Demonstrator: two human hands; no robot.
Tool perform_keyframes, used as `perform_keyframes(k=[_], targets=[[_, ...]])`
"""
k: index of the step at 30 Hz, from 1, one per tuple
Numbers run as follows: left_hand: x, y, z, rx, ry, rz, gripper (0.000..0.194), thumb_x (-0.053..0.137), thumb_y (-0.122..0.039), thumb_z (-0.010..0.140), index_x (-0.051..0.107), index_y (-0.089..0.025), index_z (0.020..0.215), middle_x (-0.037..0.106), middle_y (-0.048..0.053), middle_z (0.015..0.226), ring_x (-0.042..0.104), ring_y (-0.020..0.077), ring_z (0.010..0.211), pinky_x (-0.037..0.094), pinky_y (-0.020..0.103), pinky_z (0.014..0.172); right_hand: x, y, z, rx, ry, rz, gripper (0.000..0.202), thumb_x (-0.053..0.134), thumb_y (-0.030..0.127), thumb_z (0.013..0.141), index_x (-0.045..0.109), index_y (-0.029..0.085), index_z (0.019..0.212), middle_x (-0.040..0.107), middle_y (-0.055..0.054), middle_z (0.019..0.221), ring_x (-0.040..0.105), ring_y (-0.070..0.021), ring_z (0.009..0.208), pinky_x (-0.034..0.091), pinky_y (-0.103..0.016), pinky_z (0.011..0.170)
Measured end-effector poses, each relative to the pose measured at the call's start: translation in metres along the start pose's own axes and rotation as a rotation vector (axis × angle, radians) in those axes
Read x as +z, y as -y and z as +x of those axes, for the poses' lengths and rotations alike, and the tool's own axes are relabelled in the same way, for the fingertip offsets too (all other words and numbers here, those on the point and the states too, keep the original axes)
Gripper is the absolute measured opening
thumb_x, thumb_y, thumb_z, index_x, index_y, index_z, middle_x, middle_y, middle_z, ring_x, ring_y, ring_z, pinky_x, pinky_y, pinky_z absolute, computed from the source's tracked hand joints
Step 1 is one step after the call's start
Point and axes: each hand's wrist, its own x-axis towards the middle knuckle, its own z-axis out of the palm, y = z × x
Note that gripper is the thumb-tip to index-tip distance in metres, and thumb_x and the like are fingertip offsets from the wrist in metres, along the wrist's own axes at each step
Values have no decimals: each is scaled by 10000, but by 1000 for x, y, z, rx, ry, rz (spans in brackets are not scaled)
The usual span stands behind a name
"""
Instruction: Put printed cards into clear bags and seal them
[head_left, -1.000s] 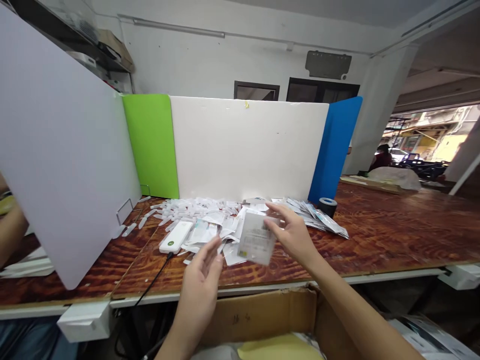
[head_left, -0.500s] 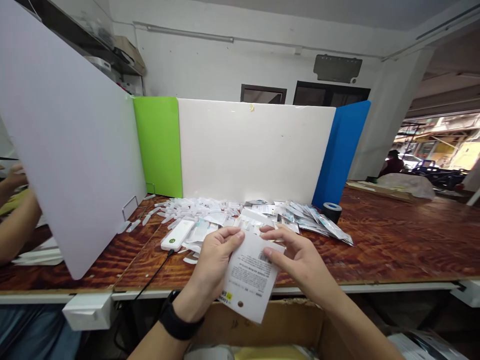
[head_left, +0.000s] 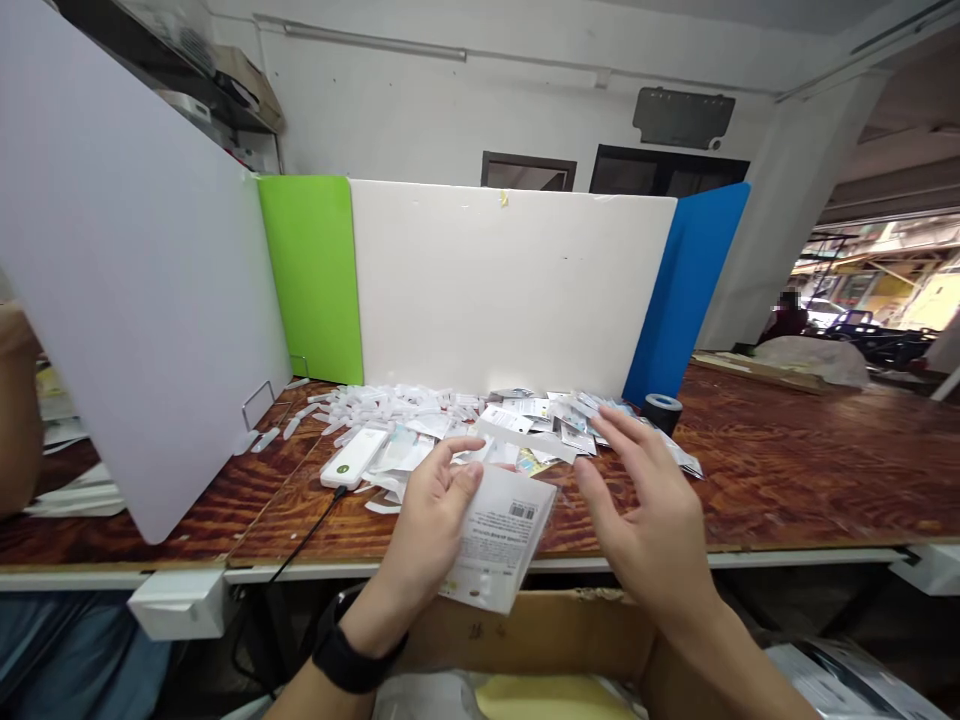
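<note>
My left hand (head_left: 429, 525), with a black band on its wrist, pinches the left side of a flat white printed packet (head_left: 499, 545). Small text and a barcode show on the packet's face, and its lower end hangs over the table's front edge. To the right, my right hand (head_left: 652, 500) is apart from the packet, its fingers spread and nothing in them. Beyond the hands lies a heap of similar flat packets (head_left: 577, 435). Left of that heap spreads a pile of small whitish translucent plastic pieces (head_left: 397, 405).
A white power bank (head_left: 354, 457) with a black cable lies left of my hands. White, green and blue divider panels (head_left: 510, 290) stand around the work area. A black roll (head_left: 661, 410) stands at the right. Below the table edge is an open cardboard box (head_left: 540, 640). Another person's arm (head_left: 16, 410) shows at far left.
My right hand has let go of the packet and moved to the right, its fingers opening. The left hand keeps hold of the packet. The view has tipped slightly.
</note>
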Motion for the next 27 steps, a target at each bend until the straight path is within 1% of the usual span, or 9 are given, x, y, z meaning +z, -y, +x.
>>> perform_keyframes(k=[2,4,6,10,14,21,24,26,27], targets=[[4,3,-4,38,21,121,280,588,-357,818,518,-190,1032,703,62,808,635,180,635,498,277,593,1,4,-1,-145,-87,-9,253,584,104,822,612,153,1069,625,-141,1042,605,-255,991,524,-386,823],[8,6,-10,104,43,291,252,538,-347,852,548,-190,1049,686,51,795,614,167,656,470,256,606,4,12,-2,-210,-19,86,230,575,46,812,615,162,1007,636,-101,905,625,-206,844,540,-330,734],[11,8,-17,177,94,463,260,477,-335,891,553,-209,1105,663,28,761,589,155,659,435,244,611,8,19,-3,-191,74,158,210,558,44,825,608,152,999,640,-95,864,623,-190,780,542,-304,669],[11,7,-28,248,170,696,333,380,-291,934,480,-257,1250,642,4,749,577,161,710,395,264,666,10,25,-2,-104,128,240,135,548,73,840,626,134,932,650,-99,857,617,-170,740,538,-270,612],[8,3,-31,241,192,839,384,353,-253,936,424,-271,1313,656,9,782,566,179,754,365,282,683,5,22,1,-22,213,333,122,539,78,846,649,127,867,663,-82,828,623,-145,729,527,-237,623],[9,2,-32,209,209,1051,424,325,-210,911,451,-268,1311,668,64,898,544,211,718,363,325,687,5,23,-2,-38,242,255,169,498,60,829,646,128,782,679,-77,771,637,-152,668,510,-252,604],[8,2,-32,177,209,976,384,383,-232,893,502,-281,1255,670,67,917,565,224,763,396,343,731,6,21,-3,118,277,312,172,507,111,826,629,145,710,661,-46,653,622,-151,552,500,-250,503],[5,1,-30,107,194,774,321,445,-283,875,544,-259,1179,681,69,879,595,223,747,434,326,695,5,14,0,338,272,451,164,540,159,828,621,155,686,650,-18,578,622,-143,494,510,-234,460],[3,0,-27,52,172,631,289,480,-317,860,562,-240,1126,688,71,851,610,220,716,453,314,651,4,10,3,439,198,521,157,552,177,831,626,158,695,658,-11,578,637,-141,502,527,-228,469]])
